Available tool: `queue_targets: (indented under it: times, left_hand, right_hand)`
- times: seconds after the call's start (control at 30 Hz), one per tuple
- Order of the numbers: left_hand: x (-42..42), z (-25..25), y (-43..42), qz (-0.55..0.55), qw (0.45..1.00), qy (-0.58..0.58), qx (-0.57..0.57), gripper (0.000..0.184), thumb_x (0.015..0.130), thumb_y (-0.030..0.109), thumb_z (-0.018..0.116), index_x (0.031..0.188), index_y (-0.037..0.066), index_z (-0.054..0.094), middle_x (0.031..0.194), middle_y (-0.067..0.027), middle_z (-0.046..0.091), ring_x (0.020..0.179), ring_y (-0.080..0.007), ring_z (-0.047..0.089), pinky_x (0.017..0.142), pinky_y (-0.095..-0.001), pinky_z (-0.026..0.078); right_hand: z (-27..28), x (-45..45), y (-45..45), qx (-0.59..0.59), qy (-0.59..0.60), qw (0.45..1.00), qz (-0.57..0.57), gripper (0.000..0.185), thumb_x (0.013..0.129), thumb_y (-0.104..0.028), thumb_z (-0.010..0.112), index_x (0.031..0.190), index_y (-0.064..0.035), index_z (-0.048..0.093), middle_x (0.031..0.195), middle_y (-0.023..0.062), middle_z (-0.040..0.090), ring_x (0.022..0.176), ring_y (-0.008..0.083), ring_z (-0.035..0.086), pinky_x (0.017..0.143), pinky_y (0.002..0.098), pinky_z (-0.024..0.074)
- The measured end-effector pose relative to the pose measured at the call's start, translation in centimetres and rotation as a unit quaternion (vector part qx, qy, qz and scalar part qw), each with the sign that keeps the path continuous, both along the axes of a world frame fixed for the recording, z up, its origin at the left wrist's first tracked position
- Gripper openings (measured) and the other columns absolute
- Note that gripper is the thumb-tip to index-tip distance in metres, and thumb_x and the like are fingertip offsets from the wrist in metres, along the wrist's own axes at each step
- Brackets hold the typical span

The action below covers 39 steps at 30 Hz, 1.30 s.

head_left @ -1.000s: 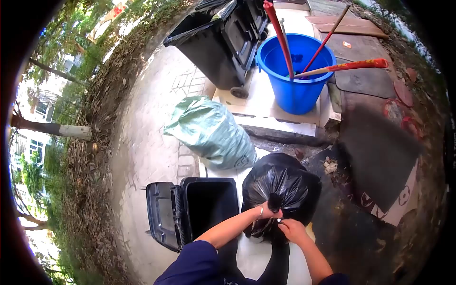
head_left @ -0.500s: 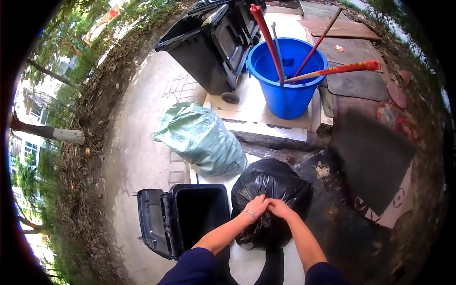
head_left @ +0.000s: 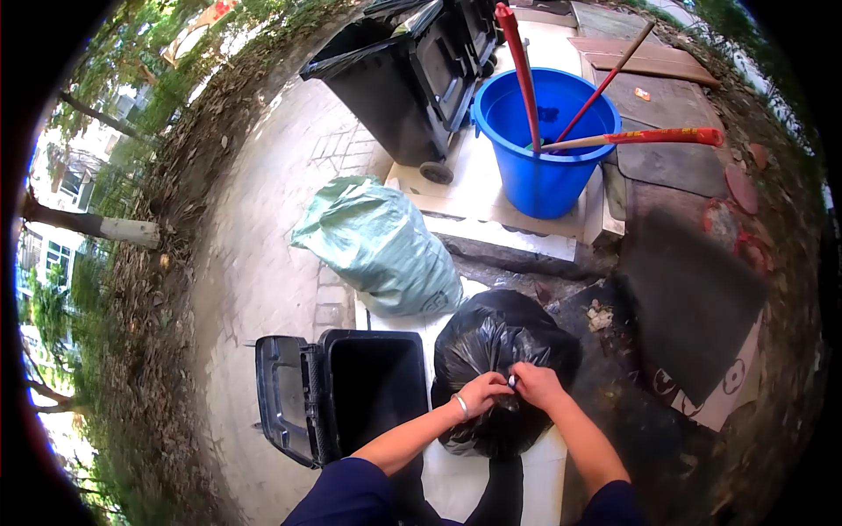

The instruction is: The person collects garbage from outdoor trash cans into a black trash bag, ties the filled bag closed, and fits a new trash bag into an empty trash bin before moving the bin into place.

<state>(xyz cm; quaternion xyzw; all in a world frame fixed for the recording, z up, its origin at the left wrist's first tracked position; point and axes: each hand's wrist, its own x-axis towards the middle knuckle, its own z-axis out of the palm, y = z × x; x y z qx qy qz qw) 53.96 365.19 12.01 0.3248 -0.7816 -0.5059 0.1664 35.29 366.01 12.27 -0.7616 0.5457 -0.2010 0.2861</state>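
Observation:
A full black garbage bag (head_left: 469, 337) stands on the pale paving in front of me, its gathered top between my hands. My left hand (head_left: 483, 394), with a bracelet at the wrist, pinches the bag's neck. Close beside it my right hand (head_left: 537, 384) grips the same gathered plastic, fingers closed. A small light patch shows between the fingertips; what it is I cannot make out. Just left of the bag, a black wheelie bin (head_left: 373, 386) has its lid (head_left: 286, 394) swung open to the left.
A pale green woven sack (head_left: 381, 245) leans beyond the bin. Farther off stand a blue bucket (head_left: 548, 180) holding long-handled tools and another open dark bin (head_left: 377, 105). Dark sheets (head_left: 693, 298) and cardboard (head_left: 645, 60) lie at right. A tree trunk (head_left: 105, 226) is at left.
My hands have moved slightly apart and lower on the bag's neck, the right one shifting right. The view has shifted a little, so the surroundings appear displaced to the right.

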Motion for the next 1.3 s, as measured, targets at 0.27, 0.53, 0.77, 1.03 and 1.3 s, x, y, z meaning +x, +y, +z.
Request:
queue_targets:
  times: [0.27,0.53,0.77,1.03,1.3]
  left_hand:
    - [4.4,-7.6,6.7,0.219,0.968,-0.123,0.021,0.021,0.062,-0.005,0.045,0.082,0.0,0.051,0.091,-0.0149,0.047,0.088,-0.0293,0.046,0.079,-0.0313,0.039]
    - [13.2,2.1,10.7,0.338,0.875,-0.334,-0.096,0.061,0.064,0.015,0.061,0.118,0.004,0.036,0.12,-0.0212,0.033,0.108,-0.0348,0.036,0.089,-0.039,0.032]
    - [29.7,3.6,14.1,0.543,0.585,-0.586,0.14,0.097,0.059,0.035,0.069,0.13,0.005,0.01,0.131,-0.013,0.023,0.12,-0.0299,0.024,0.097,-0.0395,0.022]
    - [32.4,2.6,14.0,0.508,0.695,-0.465,0.206,0.099,0.062,0.02,0.067,0.131,0.013,-0.003,0.121,-0.0159,0.032,0.109,-0.0309,0.037,0.09,-0.0429,0.031]
    - [52.4,14.1,14.1,0.526,0.763,-0.356,0.119,0.086,0.059,0.017,0.062,0.129,0.011,0.014,0.111,-0.0229,0.042,0.098,-0.0377,0.046,0.084,-0.0402,0.039]
  right_hand:
    - [-8.1,-4.2,1.1,0.045,0.312,0.948,-0.045,0.005,0.068,-0.015,0.049,0.071,-0.0116,0.051,0.068,0.0066,0.059,0.062,0.0228,0.057,0.059,0.038,0.0381]
    - [-5.1,-4.4,5.6,0.131,-0.002,0.972,-0.198,0.052,0.072,-0.012,0.048,0.12,-0.0075,0.03,0.116,0.0183,0.041,0.101,0.0334,0.045,0.085,0.0376,0.0365]
    - [-8.0,-9.9,19.7,0.195,0.119,0.95,-0.214,0.027,0.074,-0.011,0.049,0.099,0.0003,0.048,0.092,0.0176,0.052,0.086,0.0321,0.05,0.077,0.0373,0.0406]
    - [-5.1,2.7,26.2,0.42,0.163,0.891,-0.048,0.021,0.072,-0.011,0.052,0.091,-0.0033,0.055,0.085,0.0129,0.059,0.079,0.0214,0.057,0.071,0.0298,0.0446]
    - [-1.6,21.7,14.8,0.256,0.045,0.965,0.032,0.015,0.073,-0.007,0.051,0.087,-0.0028,0.054,0.074,0.0135,0.058,0.069,0.0248,0.057,0.065,0.0309,0.0457]
